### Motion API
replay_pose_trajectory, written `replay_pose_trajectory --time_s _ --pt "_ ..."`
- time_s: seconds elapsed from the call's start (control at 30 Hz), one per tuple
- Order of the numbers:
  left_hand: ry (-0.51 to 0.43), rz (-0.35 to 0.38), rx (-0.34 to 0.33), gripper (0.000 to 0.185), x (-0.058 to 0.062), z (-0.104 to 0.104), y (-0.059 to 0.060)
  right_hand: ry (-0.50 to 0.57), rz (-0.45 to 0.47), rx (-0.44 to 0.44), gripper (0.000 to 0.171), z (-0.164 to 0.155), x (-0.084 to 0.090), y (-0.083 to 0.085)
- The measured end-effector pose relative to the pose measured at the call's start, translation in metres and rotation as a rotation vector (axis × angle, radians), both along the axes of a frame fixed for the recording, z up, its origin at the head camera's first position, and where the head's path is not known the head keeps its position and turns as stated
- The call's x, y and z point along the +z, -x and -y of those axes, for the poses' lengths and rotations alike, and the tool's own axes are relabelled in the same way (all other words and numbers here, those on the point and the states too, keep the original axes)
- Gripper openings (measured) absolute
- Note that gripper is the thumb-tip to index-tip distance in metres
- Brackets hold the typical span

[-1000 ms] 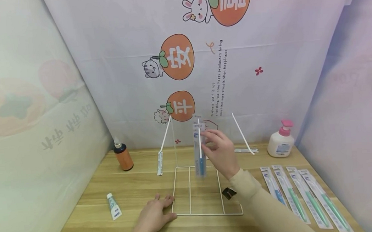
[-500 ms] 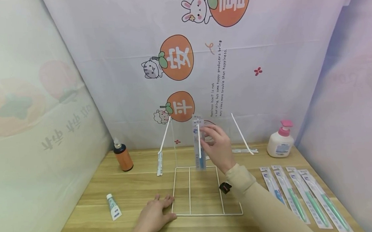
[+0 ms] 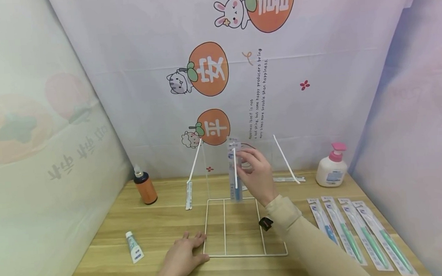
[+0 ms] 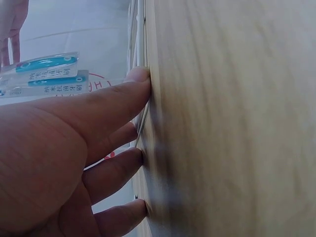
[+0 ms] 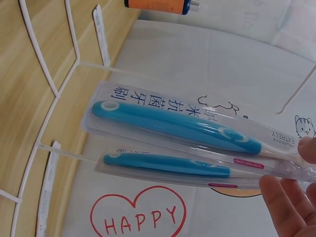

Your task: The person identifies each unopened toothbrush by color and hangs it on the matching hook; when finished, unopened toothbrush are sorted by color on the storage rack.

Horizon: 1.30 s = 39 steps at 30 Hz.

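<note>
A white wire rack (image 3: 247, 256) stands on the wooden table, with three prongs sticking out toward me. At the middle prong (image 3: 235, 171), my right hand (image 3: 259, 175) pinches the upper end of a blue packaged toothbrush (image 5: 173, 126), which hangs upright. A second blue packaged toothbrush (image 5: 168, 165) hangs right behind it, mostly covered in the head view. My left hand (image 3: 184, 256) rests at the front left corner of the rack's base, fingers extended and holding nothing; its fingertips (image 4: 139, 75) touch down along the base wire and table.
Several packaged toothbrushes (image 3: 375, 234) lie at the right. A pump bottle (image 3: 332, 171) stands back right, an orange-labelled bottle (image 3: 146, 187) back left. A small toothpaste tube (image 3: 135, 247) lies at the left. Thin white strips (image 3: 188, 195) lie near the rack. Printed cloth (image 3: 146, 96) hangs behind.
My right hand has carried the packaged toothbrush slightly back along the middle prong, closer to the one behind. It barely moves over the last half second. The left hand stays in place.
</note>
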State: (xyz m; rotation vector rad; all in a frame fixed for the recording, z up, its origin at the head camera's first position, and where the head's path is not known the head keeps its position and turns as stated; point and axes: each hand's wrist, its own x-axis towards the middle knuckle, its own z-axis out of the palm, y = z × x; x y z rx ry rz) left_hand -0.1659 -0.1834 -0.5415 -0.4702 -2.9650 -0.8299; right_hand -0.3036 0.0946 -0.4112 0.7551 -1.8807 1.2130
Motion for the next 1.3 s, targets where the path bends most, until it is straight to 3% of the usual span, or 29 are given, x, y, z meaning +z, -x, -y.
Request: replay_pose_trajectory --time_s 0.37,0.67,0.87,1.0,1.1,1.3 --pt "0.003 0.003 0.003 0.063 0.000 0.001 -0.001 -0.009 -0.048 0.004 0.042 0.000 -0.004 0.000" --pt "0.004 0.013 0.015 0.064 -0.001 0.001 -0.001 0.002 -0.023 0.009 0.044 -0.012 -0.008 -0.001" --pt "-0.004 0.010 0.021 0.065 -0.002 0.000 0.000 -0.024 0.054 -0.002 0.047 -0.049 -0.013 -0.004" --pt "-0.003 0.004 0.021 0.066 -0.002 0.000 0.000 -0.085 0.034 -0.064 0.049 -0.085 -0.018 -0.004" --pt "-0.004 0.012 0.021 0.066 -0.002 0.001 0.000 -0.119 0.071 -0.108 0.050 -0.114 -0.025 -0.007" --pt "-0.008 0.026 0.027 0.066 -0.002 0.000 -0.001 -0.193 0.286 -0.135 0.047 -0.168 -0.042 -0.017"
